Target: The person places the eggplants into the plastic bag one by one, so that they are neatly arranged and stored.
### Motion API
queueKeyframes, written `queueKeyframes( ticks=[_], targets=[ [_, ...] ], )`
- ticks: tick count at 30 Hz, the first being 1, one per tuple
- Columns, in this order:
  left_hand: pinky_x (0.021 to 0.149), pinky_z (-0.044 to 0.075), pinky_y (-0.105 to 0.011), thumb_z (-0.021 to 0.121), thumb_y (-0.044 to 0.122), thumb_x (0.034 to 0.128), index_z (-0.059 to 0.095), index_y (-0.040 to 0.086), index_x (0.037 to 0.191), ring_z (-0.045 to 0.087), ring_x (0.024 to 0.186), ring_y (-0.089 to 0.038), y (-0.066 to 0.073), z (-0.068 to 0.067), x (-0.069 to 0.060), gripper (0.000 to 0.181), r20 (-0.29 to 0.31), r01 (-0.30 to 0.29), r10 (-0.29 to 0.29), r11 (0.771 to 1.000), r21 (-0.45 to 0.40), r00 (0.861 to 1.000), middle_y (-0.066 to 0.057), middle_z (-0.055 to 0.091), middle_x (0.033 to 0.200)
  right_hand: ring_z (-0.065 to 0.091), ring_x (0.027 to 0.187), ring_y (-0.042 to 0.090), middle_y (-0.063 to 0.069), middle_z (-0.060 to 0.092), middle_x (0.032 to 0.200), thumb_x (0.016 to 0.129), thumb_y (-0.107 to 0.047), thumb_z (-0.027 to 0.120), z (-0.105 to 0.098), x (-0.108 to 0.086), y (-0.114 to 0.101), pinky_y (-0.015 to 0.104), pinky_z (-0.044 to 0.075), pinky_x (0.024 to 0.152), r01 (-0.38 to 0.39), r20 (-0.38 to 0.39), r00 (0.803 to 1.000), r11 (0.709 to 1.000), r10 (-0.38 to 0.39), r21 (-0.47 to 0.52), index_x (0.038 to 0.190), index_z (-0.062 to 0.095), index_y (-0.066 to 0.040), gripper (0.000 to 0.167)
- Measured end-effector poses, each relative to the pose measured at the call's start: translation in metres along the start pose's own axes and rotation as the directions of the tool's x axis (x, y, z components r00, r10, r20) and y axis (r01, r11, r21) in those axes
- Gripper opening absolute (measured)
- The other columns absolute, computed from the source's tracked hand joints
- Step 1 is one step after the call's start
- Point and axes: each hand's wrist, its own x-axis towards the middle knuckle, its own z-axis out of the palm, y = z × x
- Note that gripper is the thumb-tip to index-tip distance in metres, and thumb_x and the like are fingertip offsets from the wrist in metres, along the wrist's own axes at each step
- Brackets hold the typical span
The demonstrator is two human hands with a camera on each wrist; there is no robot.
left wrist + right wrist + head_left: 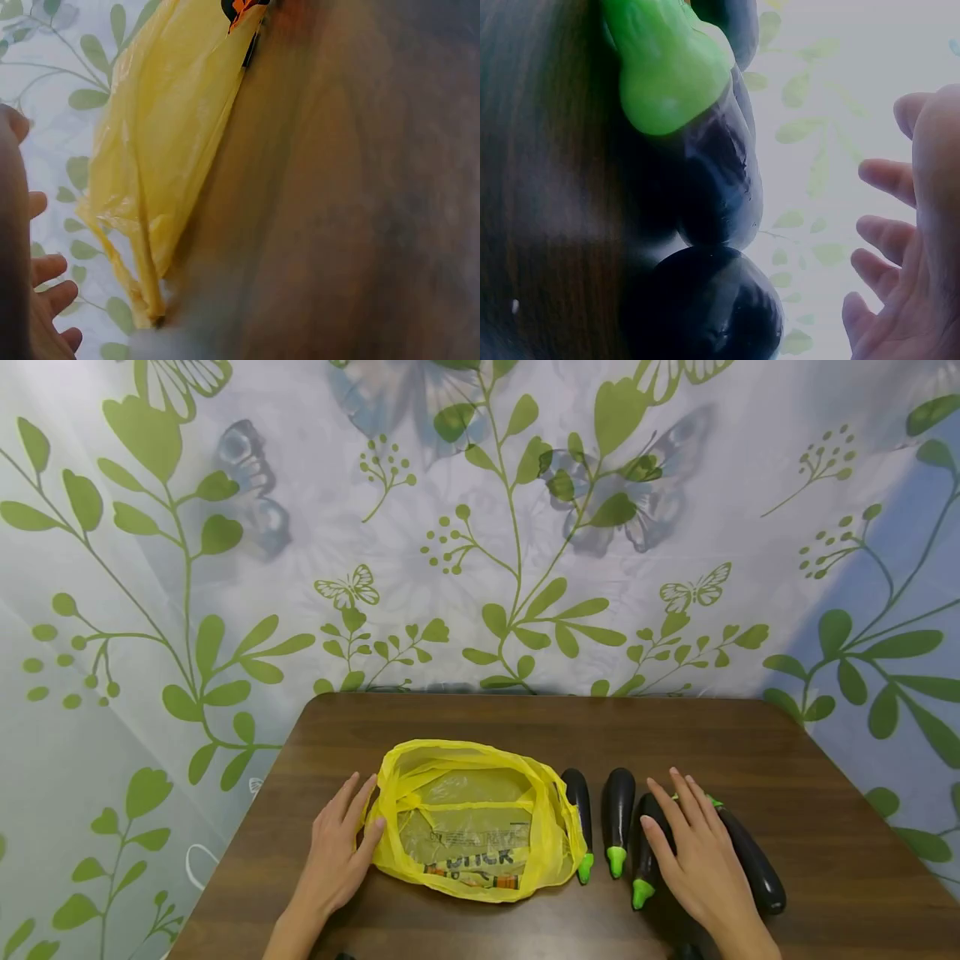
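A yellow plastic bag [558,852] stands on the table with its mouth spread wide; printed lettering shows inside. The left hand [337,852] is at the bag's left edge, fingers extended; whether it touches the bag I cannot tell. In the left wrist view the bag [165,127] rises beside the spread fingers of the left hand [45,285]. Several dark eggplants with green caps, one of them [618,814] upright in line, lie right of the bag. Over the right ones hovers the right hand [701,852], fingers spread. The right wrist view shows an eggplant [712,172] apart from the right hand [900,247].
The brown wooden table [337,722] ends at a back edge against a patterned curtain [300,585]. A thin white loop [197,867] is left of the table. Small dark objects show at the bottom edge of the head view, partly cut off.
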Motion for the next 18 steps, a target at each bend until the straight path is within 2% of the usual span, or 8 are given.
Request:
queueKeyframes(
  ticks=[6,11,18],
  targets=[
    [0.108,0.023,-0.077,0.051,0.024,0.1087,0.036,0.017,0.162,0.033,0.147,-0.048,-0.008,0.005,0.009,0.055,0.023,0.064,-0.061,0.985,-0.159,0.998,-0.019,0.032,0.164,0.023,0.154,0.041,0.016,0.026,0.169,0.108,-0.031,0.054,-0.002,0.001,0.0,0.067,0.022,0.118,-0.001,-0.061,0.998,1.0,0.002,0.026,0.156,0.046,-0.011,0.052],
    [0.112,0.027,-0.073,0.045,0.024,0.1112,0.032,0.016,0.163,0.031,0.149,-0.046,-0.017,0.009,0.021,0.054,0.042,0.104,-0.096,0.963,-0.25,0.994,-0.02,0.031,0.164,0.03,0.15,0.044,0.016,0.03,0.167,0.107,-0.028,0.056,-0.003,0.001,0.001,0.07,0.027,0.113,-0.005,-0.112,0.994,0.999,0.01,0.041,0.154,0.047,-0.011,0.051],
    [0.116,0.026,-0.069,0.037,0.032,0.1136,0.031,0.02,0.163,0.03,0.151,-0.043,-0.025,0.018,0.038,0.052,0.088,0.173,-0.151,0.916,-0.363,0.985,-0.016,0.031,0.166,0.036,0.142,0.049,0.019,0.035,0.164,0.106,-0.028,0.057,-0.006,0.002,0.005,0.064,0.026,0.118,-0.011,-0.155,0.988,1.0,0.015,0.022,0.152,0.049,-0.008,0.051]
  ],
)
